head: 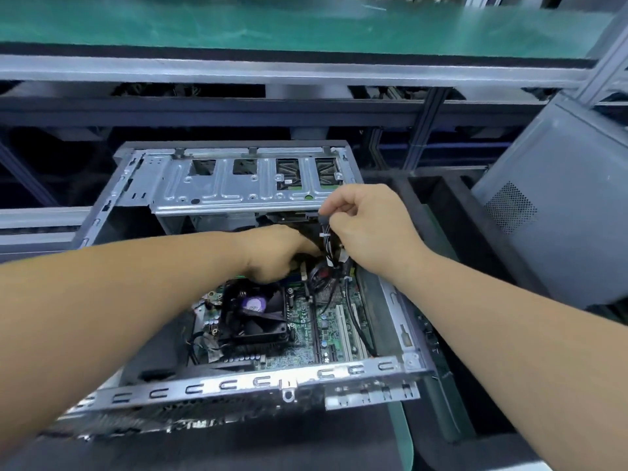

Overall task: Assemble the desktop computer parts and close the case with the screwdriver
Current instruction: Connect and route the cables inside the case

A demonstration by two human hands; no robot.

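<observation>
An open desktop case [238, 385] lies on its side in front of me, its green motherboard [306, 321] and black CPU fan [253, 314] exposed. A metal drive cage [238, 185] spans the far end of the case. My right hand [367, 229] pinches a black connector on a bundle of black cables [328, 246] just below the cage's right end. My left hand [275, 253] reaches under the cage beside that bundle, fingers curled down among the wires; what it grips is hidden.
The grey side panel [557, 205] of the case leans upright at the right. A metal-framed shelf with a green mat [272, 25] runs across the back. Black foam trays [452, 253] lie right of the case. No screwdriver is in view.
</observation>
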